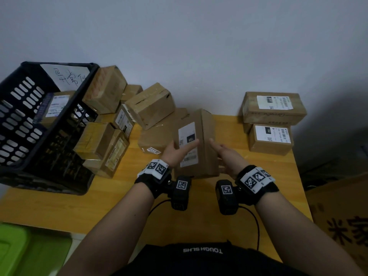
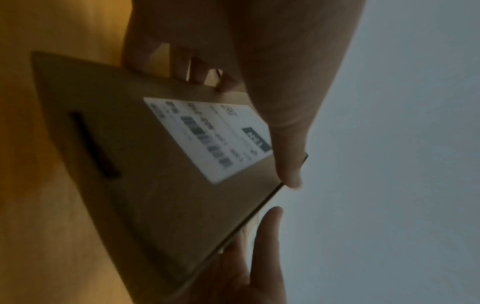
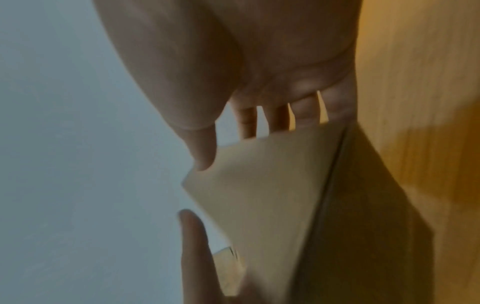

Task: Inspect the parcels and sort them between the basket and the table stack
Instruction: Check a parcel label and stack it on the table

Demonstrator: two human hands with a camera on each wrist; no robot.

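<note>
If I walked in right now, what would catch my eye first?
Probably the cardboard parcel held up over the middle of the wooden table, its white label facing the person, with the left hand and right hand on either side. Next, the black basket at the left, tipped, with parcels spilling beside it, and the neat two-box stack at the right.

One parcel (image 1: 208, 134) is sitting between two hands, the left hand (image 1: 175, 152) and the right hand (image 1: 227, 156). A stack (image 1: 272, 124) of two parcels is lying beyond the right hand. Left of the left hand, a pile (image 1: 127, 120) of at least seven is leaning against one basket (image 1: 59, 140), which is holding one more.
</note>
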